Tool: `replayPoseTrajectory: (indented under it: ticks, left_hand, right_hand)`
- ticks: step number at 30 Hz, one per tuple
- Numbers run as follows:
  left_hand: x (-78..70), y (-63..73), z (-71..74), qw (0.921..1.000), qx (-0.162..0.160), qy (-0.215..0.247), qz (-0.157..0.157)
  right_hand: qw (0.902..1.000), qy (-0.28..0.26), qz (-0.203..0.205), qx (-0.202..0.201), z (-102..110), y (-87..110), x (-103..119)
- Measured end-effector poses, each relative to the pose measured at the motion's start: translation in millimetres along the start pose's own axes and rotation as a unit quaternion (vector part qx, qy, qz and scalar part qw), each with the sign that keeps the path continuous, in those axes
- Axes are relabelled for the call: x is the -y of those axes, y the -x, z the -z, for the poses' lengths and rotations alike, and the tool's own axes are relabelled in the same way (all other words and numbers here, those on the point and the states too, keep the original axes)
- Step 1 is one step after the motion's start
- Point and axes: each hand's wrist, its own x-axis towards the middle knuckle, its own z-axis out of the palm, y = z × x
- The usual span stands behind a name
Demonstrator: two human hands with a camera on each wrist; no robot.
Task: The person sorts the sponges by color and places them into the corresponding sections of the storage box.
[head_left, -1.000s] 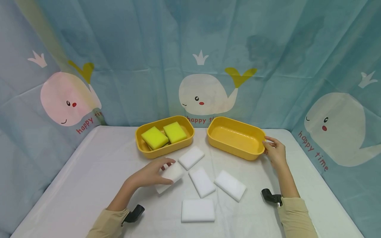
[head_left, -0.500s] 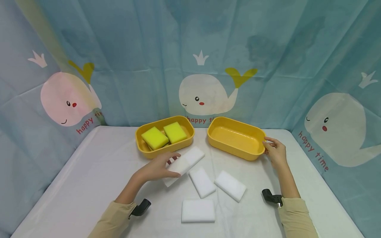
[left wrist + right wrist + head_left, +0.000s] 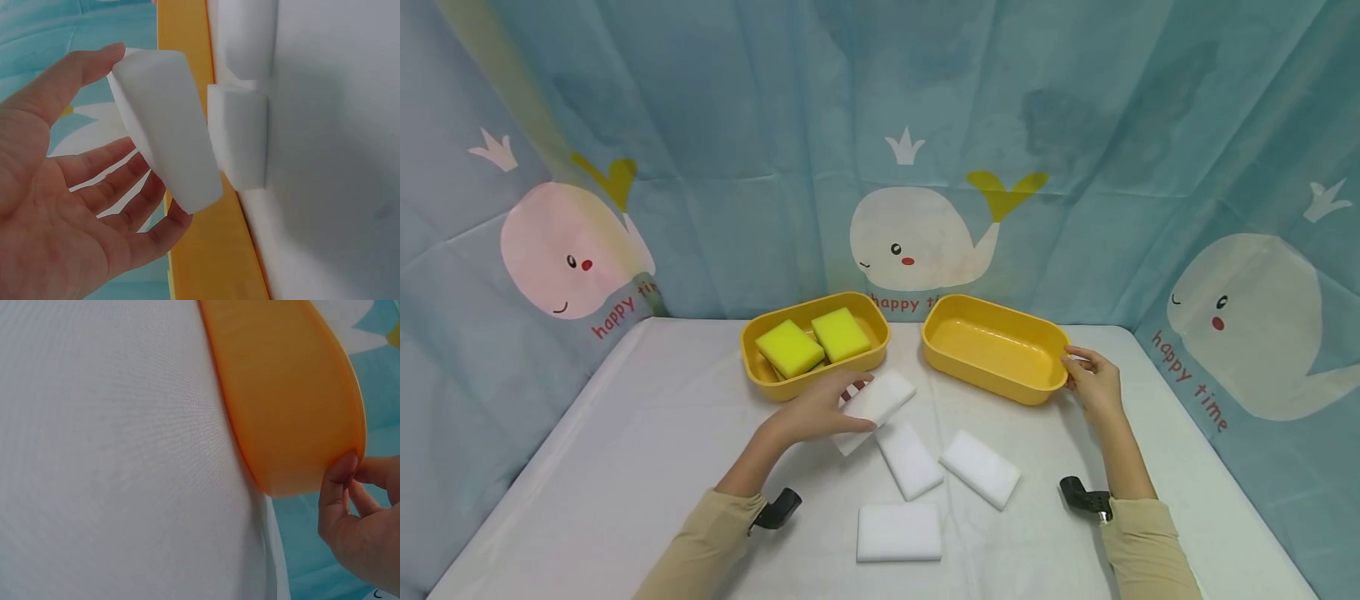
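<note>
My left hand (image 3: 814, 414) holds a white sponge block (image 3: 165, 128) between the thumb and the fingertips, tilted above the table just in front of the left yellow tray (image 3: 752, 354). In the head view it overlaps another white sponge (image 3: 897, 388) lying by that tray. Two yellow sponges (image 3: 841, 333) show on top inside the left tray, with part of another beneath them. With thumb and fingers, my right hand (image 3: 1093, 385) pinches the rim at the right end of the other yellow tray (image 3: 1000, 340), which has a bare bottom.
More white sponges lie flat on the white-covered table: one (image 3: 910, 461) in the middle, one (image 3: 981, 467) to its right and one (image 3: 899, 532) nearer the front. A blue curtain (image 3: 737, 167) with whale prints stands behind and at both sides.
My left hand has moved right and slightly away from me with the white sponge, now over the one lying by the left tray. The right hand stays on its tray's rim.
</note>
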Motion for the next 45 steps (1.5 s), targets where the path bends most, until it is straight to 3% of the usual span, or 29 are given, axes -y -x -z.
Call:
replayPoseTrajectory:
  ticks: [16, 24, 45]
  left_hand:
    - [-23.4, -33.2, -11.4, 1.0, -0.001, -0.002, 0.003]
    - [-32.4, -44.6, -11.7, 0.9999, 0.006, 0.007, 0.012]
    - [-50.5, -74.4, -12.3, 0.9999, -0.002, 0.011, -0.001]
  right_hand:
    - [0.9999, -0.007, -0.008, -0.001, 0, -0.7, 0]
    - [0.9999, -0.013, -0.005, -0.006, 2, -1.9, -1]
    - [1.0, -0.004, -0.006, -0.005, -1, -2.1, -2]
